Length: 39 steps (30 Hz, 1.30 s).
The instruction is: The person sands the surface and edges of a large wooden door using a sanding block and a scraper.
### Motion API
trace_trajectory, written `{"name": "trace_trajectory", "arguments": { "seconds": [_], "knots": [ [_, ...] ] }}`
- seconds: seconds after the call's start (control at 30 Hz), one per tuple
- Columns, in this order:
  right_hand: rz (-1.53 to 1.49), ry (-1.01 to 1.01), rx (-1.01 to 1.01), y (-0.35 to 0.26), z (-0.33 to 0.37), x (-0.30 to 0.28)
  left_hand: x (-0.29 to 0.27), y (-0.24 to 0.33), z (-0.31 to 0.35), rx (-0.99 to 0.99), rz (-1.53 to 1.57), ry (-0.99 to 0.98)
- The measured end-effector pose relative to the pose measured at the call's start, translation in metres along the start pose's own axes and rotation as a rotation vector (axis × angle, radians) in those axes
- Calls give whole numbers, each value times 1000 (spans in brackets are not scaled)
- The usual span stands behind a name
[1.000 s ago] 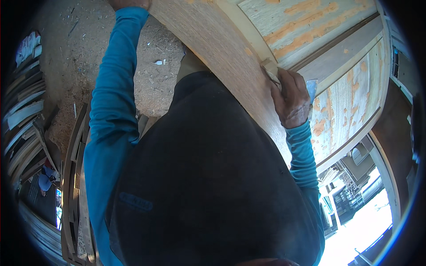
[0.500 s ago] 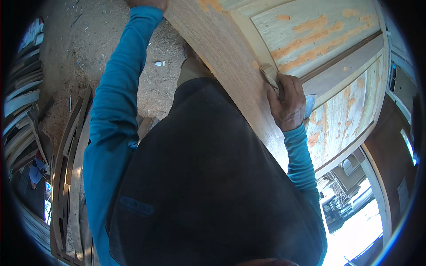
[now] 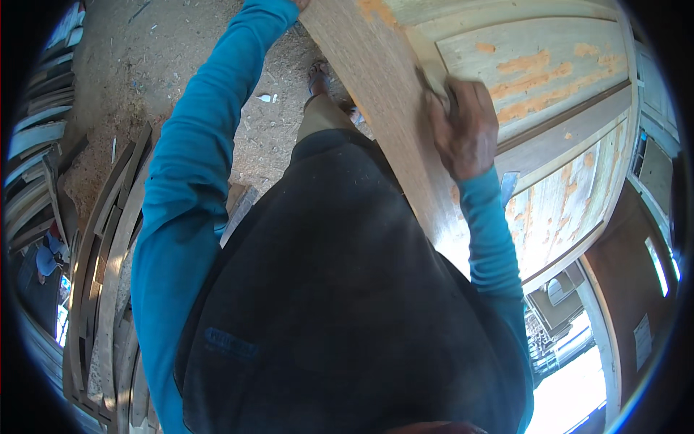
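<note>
A wooden panelled door (image 3: 390, 87) with orange filler patches lies before me on the right. My right hand (image 3: 466, 130), blurred by motion, is closed around a tan piece of folded sandpaper (image 3: 435, 79), pressing it to the flat wooden frame beside the raised panel. At the top edge of the view, my left hand (image 3: 302, 3) shows only in part, by the door's far left corner; its fingers are out of sight. A pale blue flat piece (image 3: 510, 184) rests on the door near my right wrist.
Long wooden boards (image 3: 108, 289) lean in a pile at lower left, with more stacked timber (image 3: 36, 137) behind. Sawdust and scraps litter the ground (image 3: 181, 58). Another person (image 3: 49, 257) is at far left. A brown panel (image 3: 629, 267) stands at the right.
My right hand has slid the sandpaper away from me along the door's frame. The view has shifted a little, so the door and my left arm appear further right.
</note>
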State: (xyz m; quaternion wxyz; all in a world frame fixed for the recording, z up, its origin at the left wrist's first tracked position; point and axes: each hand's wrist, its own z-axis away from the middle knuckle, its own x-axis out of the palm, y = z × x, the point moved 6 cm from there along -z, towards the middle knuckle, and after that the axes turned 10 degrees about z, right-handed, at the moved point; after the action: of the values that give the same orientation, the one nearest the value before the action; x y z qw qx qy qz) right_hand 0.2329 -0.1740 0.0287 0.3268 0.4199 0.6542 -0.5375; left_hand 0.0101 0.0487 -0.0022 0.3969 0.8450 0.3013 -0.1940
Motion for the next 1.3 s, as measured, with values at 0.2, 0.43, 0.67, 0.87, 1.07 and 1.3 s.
{"name": "trace_trajectory", "arguments": {
  "seconds": [0.2, 0.43, 0.67, 0.87, 1.07, 1.3],
  "knots": [
    [35, -54, -54, 2, -30, 9, 5, -14, -1, -58, 74, -10],
    [119, -204, 98, 8, 75, -42, 2, -10, 1, -42, 39, 12],
    [72, -214, 227, 14, 64, -28, 3, -11, -2, -67, 138, -6],
    [99, -54, 65, -4, -4, 1, 3, -4, -3, -45, 35, 38],
    [106, -84, 74, -2, 12, -8, 4, -14, 0, -50, 167, 38],
    [130, -78, 4, -10, -36, 18, -3, -1, -3, -65, 55, 30]
  ]
}}
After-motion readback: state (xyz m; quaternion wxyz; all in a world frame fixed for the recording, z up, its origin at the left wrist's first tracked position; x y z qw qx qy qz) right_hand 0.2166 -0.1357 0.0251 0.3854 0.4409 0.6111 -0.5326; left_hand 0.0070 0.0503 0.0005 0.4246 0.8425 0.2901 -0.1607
